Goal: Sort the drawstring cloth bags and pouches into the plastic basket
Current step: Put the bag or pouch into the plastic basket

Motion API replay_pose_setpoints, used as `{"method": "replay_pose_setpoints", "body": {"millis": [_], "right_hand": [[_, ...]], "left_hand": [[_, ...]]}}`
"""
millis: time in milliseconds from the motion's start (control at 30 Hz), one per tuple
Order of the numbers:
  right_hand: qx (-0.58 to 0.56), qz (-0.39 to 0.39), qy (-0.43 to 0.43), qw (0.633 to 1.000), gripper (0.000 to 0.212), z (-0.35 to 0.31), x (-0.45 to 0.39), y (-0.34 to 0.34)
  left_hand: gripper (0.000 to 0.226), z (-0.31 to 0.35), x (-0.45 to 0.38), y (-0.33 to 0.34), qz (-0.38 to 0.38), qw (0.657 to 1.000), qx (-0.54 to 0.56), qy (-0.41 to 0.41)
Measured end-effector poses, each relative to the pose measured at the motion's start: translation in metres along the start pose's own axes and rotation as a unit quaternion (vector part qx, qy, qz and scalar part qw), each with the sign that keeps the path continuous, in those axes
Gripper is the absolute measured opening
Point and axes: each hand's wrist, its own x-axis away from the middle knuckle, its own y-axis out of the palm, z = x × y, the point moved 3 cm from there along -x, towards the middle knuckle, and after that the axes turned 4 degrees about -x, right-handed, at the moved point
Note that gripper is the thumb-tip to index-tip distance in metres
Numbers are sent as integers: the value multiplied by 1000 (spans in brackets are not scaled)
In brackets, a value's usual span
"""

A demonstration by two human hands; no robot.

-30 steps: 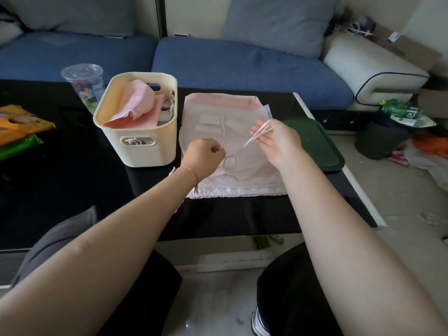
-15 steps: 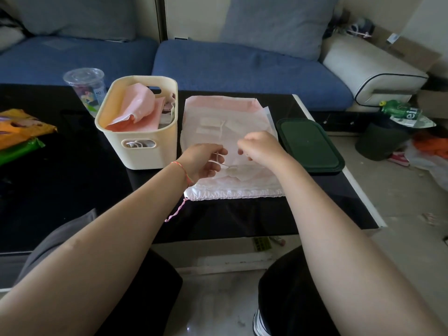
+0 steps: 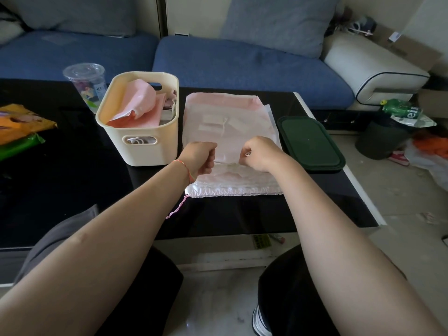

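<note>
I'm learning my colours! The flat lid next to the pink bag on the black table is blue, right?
Not quite. The head view shows the flat lid is dark green, not blue. It does lie next to the pink bag on the black table.

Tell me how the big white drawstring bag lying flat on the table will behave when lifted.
The white drawstring bag will probably flop and sag, since it lies flat and wrinkled. It looks thin, so likely light. Its gathered hem and loose pink cord may dangle.

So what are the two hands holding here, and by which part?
Left hand and right hand are both closed on a thin white cord stretched between them, one at each end, above the pale drawstring bag lying on the table.
</note>
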Motion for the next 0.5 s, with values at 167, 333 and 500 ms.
{"method": "replay_pose_setpoints", "body": {"millis": [167, 333, 500], "right_hand": [[51, 41, 22, 998, 28, 2, -1, 6], [86, 64, 36, 994, 25, 14, -2, 1], [40, 38, 30, 998, 17, 21, 0, -1]], "left_hand": [[30, 7, 2, -4, 67, 991, -111, 26], [24, 15, 8, -19, 180, 911, -325, 177], [28, 29, 23, -14, 302, 732, -508, 338]]}}
